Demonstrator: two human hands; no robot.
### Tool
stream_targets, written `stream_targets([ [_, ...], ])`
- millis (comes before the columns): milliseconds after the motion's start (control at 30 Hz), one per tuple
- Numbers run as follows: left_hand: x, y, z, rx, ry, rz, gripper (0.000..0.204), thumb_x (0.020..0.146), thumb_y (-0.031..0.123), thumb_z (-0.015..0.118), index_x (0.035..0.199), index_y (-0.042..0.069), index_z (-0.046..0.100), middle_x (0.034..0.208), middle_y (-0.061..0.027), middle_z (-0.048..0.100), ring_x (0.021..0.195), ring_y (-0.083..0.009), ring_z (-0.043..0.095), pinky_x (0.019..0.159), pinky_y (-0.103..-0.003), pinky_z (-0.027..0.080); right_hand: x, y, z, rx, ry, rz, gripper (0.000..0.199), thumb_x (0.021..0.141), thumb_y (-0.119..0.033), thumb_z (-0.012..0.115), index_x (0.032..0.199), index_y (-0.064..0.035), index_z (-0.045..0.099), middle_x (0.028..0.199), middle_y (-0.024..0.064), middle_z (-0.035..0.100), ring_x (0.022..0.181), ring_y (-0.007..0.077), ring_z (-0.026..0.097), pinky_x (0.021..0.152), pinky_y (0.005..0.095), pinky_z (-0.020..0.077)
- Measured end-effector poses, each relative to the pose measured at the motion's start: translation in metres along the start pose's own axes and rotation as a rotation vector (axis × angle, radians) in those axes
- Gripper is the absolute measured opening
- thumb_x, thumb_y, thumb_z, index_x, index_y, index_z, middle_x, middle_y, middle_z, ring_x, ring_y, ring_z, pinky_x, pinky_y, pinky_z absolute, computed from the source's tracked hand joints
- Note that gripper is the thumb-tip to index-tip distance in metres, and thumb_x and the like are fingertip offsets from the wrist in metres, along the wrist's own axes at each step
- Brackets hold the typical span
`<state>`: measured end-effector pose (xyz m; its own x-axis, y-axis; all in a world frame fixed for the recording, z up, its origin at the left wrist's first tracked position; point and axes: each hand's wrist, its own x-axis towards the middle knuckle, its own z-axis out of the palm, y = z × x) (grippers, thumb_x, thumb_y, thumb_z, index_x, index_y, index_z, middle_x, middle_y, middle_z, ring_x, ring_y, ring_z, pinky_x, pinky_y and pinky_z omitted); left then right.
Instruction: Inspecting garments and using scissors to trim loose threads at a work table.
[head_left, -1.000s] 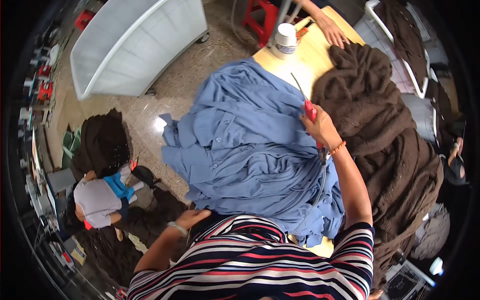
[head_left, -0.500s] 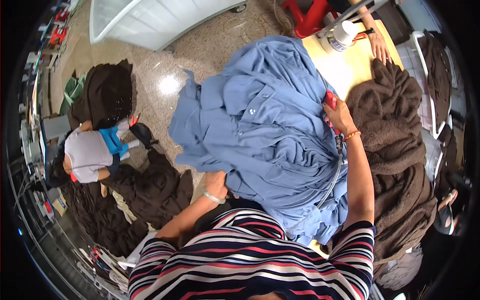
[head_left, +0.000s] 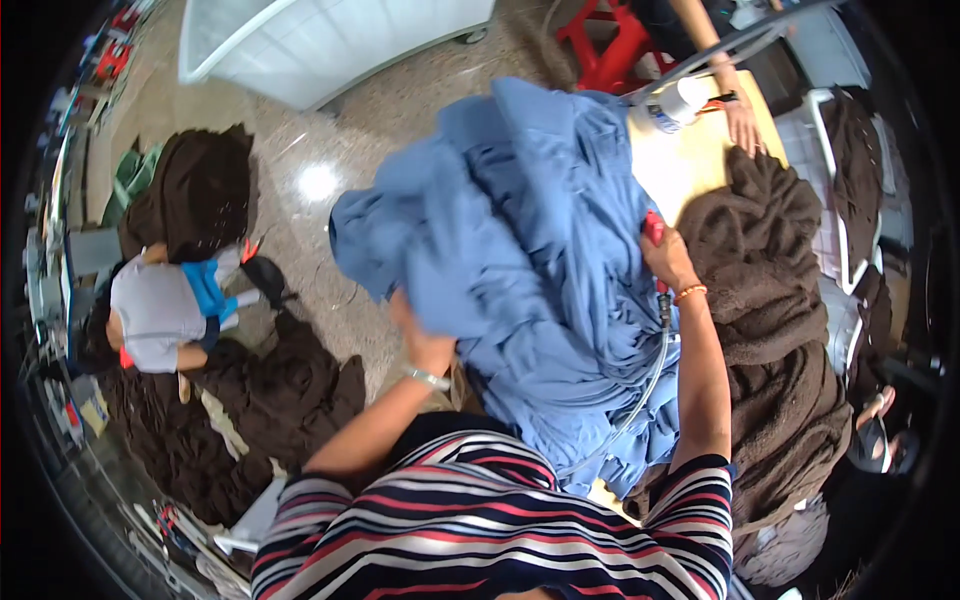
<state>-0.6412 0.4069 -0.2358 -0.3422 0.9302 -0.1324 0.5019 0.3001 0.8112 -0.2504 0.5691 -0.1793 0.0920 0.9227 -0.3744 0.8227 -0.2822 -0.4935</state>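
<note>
A large heap of blue cloth, a shirt among it by the pocket and buttons seen earlier, lies in front of me. My left hand is closed on the blue cloth at the heap's near left edge; the fingertips are hidden in the blurred fabric. In my right hand is a red hand tool with a clear hose running from its lower end. The tool's tip rests against or close over the right side of the heap; I cannot tell which. The hose crosses the cloth toward my body.
Brown fleecy fabric lies along the right. Another person's hand rests on the wooden tabletop near a white bottle. A white cart and red stool stand beyond. At left a co-worker sits among brown cloth.
My left hand has moved up and forward, lifting and folding the blue cloth, which is now blurred and bunched. The shirt pocket is out of sight. The right hand keeps the tool at the heap's right.
</note>
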Motion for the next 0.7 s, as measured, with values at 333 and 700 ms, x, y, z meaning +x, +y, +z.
stream_targets([
  [333,0.016,-0.034,-0.018,-1.376,-0.583,-0.582,0.059,0.099,0.050,0.039,0.140,0.007,0.044,0.146,-0.0129,0.043,0.133,-0.0363,0.040,0.111,-0.058,0.032,0.000,-0.029,0.015,-0.127,0.082,-0.037,0.038,0.083,-0.023,0.056,0.116,-0.0046,0.059,0.099,0.0269,0.067,0.093,0.0430,0.065,0.084,0.0512,0.0513],
  [700,0.050,-0.019,-0.054,-1.019,-0.223,-0.744,0.061,0.096,0.044,0.047,0.145,0.008,0.038,0.149,-0.0100,0.040,0.136,-0.0339,0.036,0.111,-0.056,0.032,-0.010,-0.015,0.012,0.121,0.035,0.038,0.036,0.083,-0.027,0.059,0.110,-0.0029,0.060,0.097,0.0266,0.066,0.096,0.0420,0.063,0.085,0.0481,0.0488],
])
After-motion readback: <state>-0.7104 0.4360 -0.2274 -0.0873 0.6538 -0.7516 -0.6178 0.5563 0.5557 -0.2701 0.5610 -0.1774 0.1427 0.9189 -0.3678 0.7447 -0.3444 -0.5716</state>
